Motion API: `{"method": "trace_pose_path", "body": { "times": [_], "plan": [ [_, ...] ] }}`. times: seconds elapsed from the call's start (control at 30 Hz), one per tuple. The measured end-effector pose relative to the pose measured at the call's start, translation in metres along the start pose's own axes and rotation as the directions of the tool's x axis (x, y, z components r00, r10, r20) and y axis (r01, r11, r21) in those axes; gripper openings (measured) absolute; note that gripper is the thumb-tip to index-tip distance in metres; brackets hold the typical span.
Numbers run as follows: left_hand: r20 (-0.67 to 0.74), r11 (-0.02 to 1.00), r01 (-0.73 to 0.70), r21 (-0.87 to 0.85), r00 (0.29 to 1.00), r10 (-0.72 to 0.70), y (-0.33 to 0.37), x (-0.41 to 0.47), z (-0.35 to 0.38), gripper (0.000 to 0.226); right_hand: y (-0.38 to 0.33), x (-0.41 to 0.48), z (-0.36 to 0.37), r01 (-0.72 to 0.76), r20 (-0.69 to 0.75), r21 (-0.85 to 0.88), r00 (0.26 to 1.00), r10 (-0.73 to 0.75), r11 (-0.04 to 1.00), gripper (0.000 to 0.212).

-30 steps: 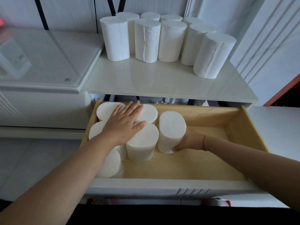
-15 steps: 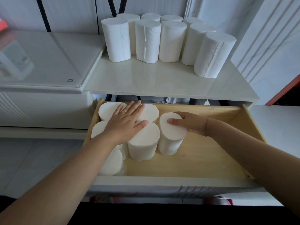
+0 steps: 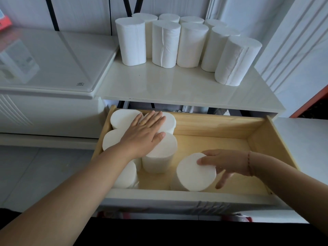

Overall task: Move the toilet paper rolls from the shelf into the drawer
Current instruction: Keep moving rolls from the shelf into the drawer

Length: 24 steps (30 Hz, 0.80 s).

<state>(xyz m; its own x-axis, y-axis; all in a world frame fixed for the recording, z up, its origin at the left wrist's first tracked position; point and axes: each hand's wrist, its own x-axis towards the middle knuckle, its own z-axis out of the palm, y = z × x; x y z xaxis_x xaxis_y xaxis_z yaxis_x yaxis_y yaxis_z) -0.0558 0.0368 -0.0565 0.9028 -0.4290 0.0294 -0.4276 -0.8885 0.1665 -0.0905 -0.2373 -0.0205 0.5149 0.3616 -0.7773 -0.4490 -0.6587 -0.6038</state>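
Gold ring (image 3: 142, 123), beaded bracelet (image 3: 249, 164) (right wrist)

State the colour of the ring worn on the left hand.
Gold; the ring on the left hand shows best in the head view.

Left hand (image 3: 144, 134) lies flat; right hand (image 3: 229, 164) reaches, fingers relaxed.
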Motion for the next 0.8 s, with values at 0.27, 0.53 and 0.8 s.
{"method": "trace_pose_path", "body": {
  "times": [0.27, 0.53, 0.8],
  "plan": [
    [0.03, 1.0, 0.005, 0.009, 1.0, -0.006, 0.002, -0.001, 0.0, 0.06, -0.003, 0.01, 0.035, 0.02, 0.071, 0.132, 0.997, -0.029, 0.991, 0.04],
    [0.022, 1.0, -0.002, 0.007, 1.0, 0.002, 0.001, -0.001, 0.0, 0.06, -0.024, 0.025, 0.068, 0.049, 0.092, 0.187, 0.993, -0.068, 0.981, 0.033],
    [0.014, 1.0, -0.005, 0.001, 1.0, 0.005, 0.001, -0.001, 0.001, 0.061, -0.033, 0.025, 0.071, 0.038, 0.093, 0.113, 0.994, -0.048, 0.993, 0.049]
  ]
}}
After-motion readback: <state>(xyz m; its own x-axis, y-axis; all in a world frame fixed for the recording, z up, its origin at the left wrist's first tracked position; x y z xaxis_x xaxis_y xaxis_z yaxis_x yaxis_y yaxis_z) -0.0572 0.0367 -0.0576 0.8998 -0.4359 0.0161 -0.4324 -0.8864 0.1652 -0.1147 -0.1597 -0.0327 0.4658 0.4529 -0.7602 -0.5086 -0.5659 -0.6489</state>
